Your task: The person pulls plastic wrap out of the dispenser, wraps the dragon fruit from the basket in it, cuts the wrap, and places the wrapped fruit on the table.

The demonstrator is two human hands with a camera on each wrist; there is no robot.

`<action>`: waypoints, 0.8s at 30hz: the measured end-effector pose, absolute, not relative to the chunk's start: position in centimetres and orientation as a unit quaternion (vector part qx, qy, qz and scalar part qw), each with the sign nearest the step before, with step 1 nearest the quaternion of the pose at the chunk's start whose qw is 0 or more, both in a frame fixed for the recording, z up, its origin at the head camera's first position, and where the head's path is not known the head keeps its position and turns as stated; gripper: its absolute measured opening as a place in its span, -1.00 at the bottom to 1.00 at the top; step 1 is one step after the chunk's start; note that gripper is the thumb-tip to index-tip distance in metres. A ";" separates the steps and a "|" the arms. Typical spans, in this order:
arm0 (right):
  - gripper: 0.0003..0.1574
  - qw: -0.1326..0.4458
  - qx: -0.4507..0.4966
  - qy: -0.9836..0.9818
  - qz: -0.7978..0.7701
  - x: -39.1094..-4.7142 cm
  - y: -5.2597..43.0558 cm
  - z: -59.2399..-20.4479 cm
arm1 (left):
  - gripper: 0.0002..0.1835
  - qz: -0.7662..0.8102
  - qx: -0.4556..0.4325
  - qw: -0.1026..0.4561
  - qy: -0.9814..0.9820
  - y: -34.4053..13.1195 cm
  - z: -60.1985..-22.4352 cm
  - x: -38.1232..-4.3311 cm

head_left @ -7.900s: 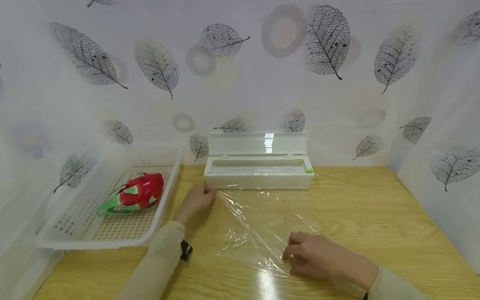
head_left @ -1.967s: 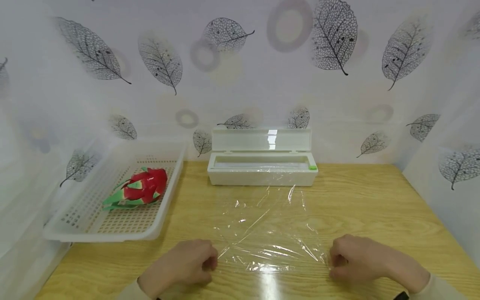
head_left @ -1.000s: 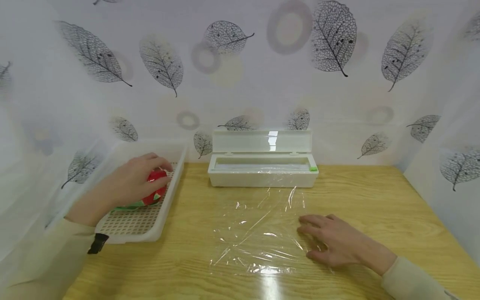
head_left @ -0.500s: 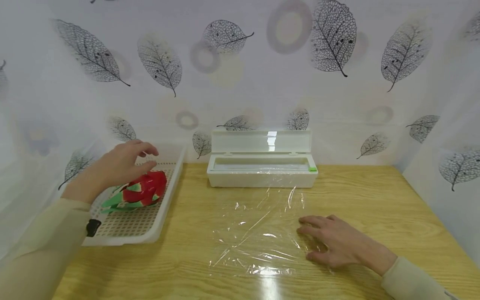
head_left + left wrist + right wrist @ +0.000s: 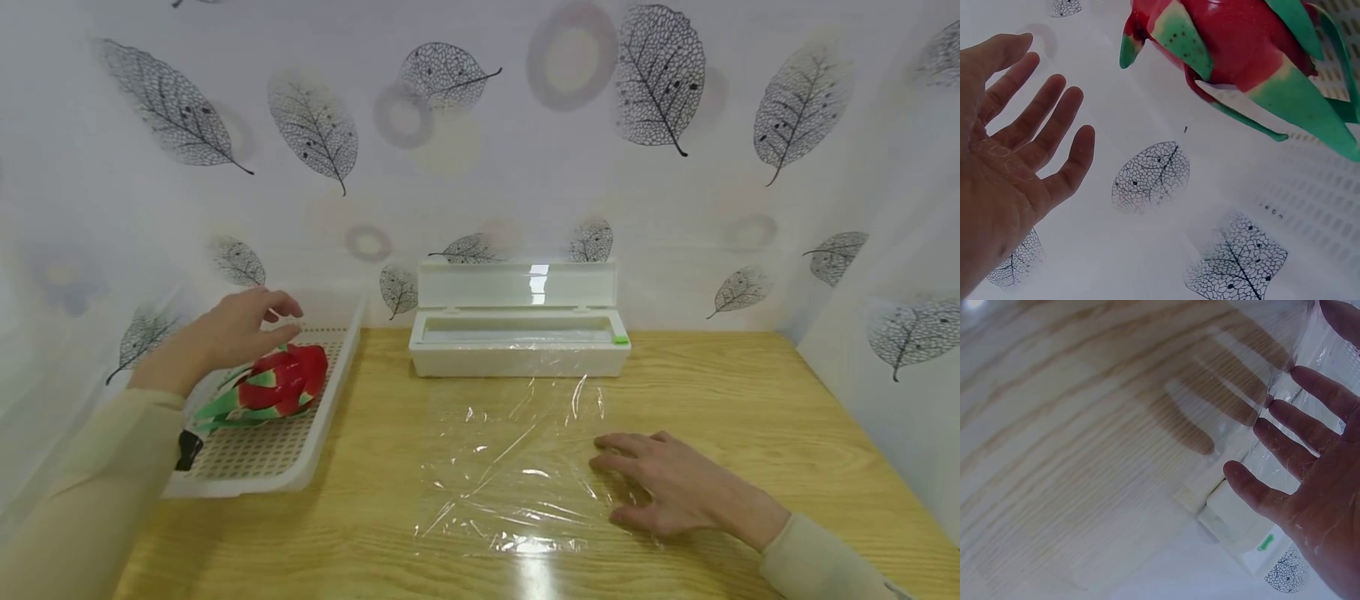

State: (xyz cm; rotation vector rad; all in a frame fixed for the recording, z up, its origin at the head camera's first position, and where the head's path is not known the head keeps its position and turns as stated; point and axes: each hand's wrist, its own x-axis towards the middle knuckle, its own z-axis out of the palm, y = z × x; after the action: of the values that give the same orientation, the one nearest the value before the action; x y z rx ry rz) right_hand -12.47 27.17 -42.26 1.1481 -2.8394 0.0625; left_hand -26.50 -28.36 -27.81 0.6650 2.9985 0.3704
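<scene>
A red dragon fruit (image 5: 283, 382) with green-tipped scales lies in a white perforated basket (image 5: 300, 475) at the left. My left hand (image 5: 225, 333) hovers over its back left side with fingers spread; in the left wrist view a gap shows between palm and fruit. Clear plastic wrap (image 5: 517, 467) lies spread on the table, running out of a white wrap dispenser (image 5: 521, 361) whose lid stands up. With its fingertips, my right hand (image 5: 675, 487) rests on the right side of the wrap, fingers relaxed and apart. Nothing is held in either hand.
The wood-grain table (image 5: 720, 392) is backed by a white leaf-patterned sheet (image 5: 480, 183) right behind the dispenser. A green slider (image 5: 619, 340) sits at the dispenser's right end. The basket's right wall stands between the fruit and the wrap.
Both hands held the wrap's edges earlier. Since then my left hand reached over the dragon fruit, then drew back slightly up and left. My right hand shifted onto the wrap and stays there.
</scene>
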 end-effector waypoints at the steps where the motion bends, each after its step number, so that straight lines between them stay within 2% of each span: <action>1: -0.24 0.041 0.374 -0.926 0.020 -12.5 27.2 -42.3 | -0.64 0.123 0.214 0.028 0.969 -28.4 -28.0 -26.6; 15: -0.24 0.028 0.367 -0.930 0.021 -12.4 27.1 -42.2 | -0.52 0.114 0.216 0.088 0.966 -28.7 -30.6 -26.9; 24: -0.26 0.028 0.364 -0.931 0.022 -12.5 27.1 -42.3 | -0.38 0.106 0.220 0.108 0.964 -28.6 -32.0 -26.9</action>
State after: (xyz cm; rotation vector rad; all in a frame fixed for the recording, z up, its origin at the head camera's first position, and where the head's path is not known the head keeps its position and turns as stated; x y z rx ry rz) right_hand -12.47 27.13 -42.32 1.1240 -2.8728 0.0691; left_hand -26.93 -28.62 -32.03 0.6466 2.8354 0.3114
